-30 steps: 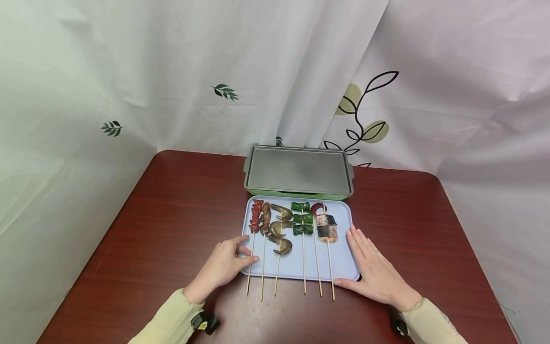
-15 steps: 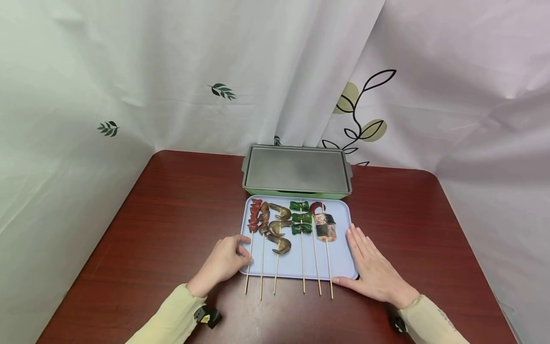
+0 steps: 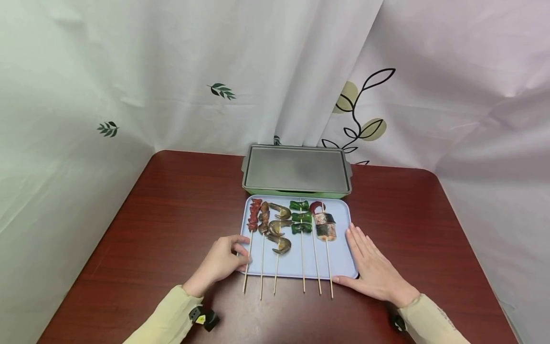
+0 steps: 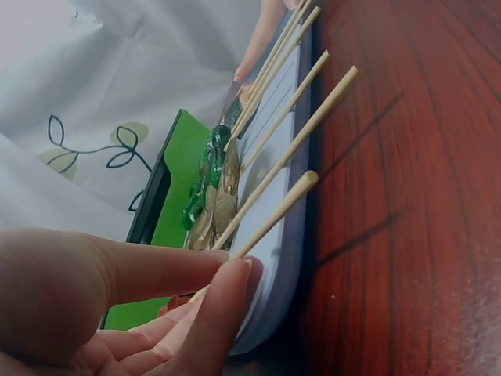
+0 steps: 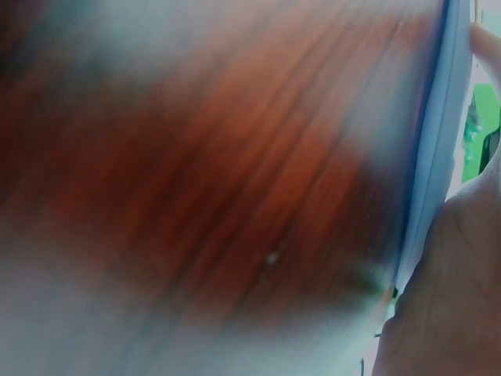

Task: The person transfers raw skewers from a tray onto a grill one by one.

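My left hand (image 3: 221,260) pinches the stick of the leftmost skewer, which carries red pieces (image 3: 254,215), at the near left corner of a pale blue tray (image 3: 343,260). In the left wrist view, thumb and finger meet on that wooden stick (image 4: 280,209). The other skewers lie side by side: brown pieces (image 3: 264,220), grey-brown shrimp-like pieces (image 3: 281,244), green pieces (image 3: 301,218), a mostly covered one with a dark red curl (image 3: 317,207), and dark-skinned chunks (image 3: 326,231). My right hand (image 3: 380,277) rests with straight fingers along the tray's near right corner.
Directly behind the tray stands a green griddle with a flat grey plate (image 3: 301,167). The dark red wooden table (image 3: 172,205) extends to both sides. White curtains (image 3: 180,81) with leaf prints enclose the back and sides.
My left thumb has drawn in to the leftmost skewer's stick and now pinches it. The stick's near end has shifted slightly left. My right hand stays at the tray.
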Motion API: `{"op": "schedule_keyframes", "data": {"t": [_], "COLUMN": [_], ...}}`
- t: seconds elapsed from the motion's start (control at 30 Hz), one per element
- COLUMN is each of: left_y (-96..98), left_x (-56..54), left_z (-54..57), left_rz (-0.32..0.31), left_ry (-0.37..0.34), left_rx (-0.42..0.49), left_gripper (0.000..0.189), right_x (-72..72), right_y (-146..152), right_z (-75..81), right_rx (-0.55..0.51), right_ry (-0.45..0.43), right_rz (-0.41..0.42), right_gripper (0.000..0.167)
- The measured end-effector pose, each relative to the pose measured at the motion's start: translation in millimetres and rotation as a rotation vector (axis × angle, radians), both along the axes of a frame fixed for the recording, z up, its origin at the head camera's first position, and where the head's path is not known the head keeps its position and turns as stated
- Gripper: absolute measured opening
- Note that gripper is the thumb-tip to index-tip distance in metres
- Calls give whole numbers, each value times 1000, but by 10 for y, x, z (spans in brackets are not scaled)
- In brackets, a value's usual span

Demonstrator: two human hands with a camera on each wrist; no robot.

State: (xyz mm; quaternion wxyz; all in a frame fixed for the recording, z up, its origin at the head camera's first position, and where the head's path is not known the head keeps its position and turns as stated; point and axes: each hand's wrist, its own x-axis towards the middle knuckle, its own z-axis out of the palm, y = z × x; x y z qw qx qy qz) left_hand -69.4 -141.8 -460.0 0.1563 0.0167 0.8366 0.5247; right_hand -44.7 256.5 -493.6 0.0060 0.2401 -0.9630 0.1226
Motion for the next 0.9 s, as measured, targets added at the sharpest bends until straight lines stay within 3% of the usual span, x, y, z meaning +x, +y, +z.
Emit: {"op": "schedule_keyframes", "data": {"t": [0.27, 0.53, 0.73, 0.9], "left_y": [-34, -64, -83, -82], "left_x": [31, 89, 125, 25], "left_z": [11, 70, 179, 250], "left_rz": [63, 38, 15, 24], "left_ry": [-76, -92, -65, 8], "left_rx": [110, 142, 194, 190], "left_gripper": [38, 34, 32, 30], "right_x": [-8, 2, 6, -3], "right_y": [3, -1, -8, -12], "right_z": [12, 21, 13, 9], "right_rx": [-2, -5, -10, -3], "right_ry": [-9, -24, -24, -6], "right_rz": [-3, -12, -14, -7], "right_gripper": [117, 117, 118, 118]}}
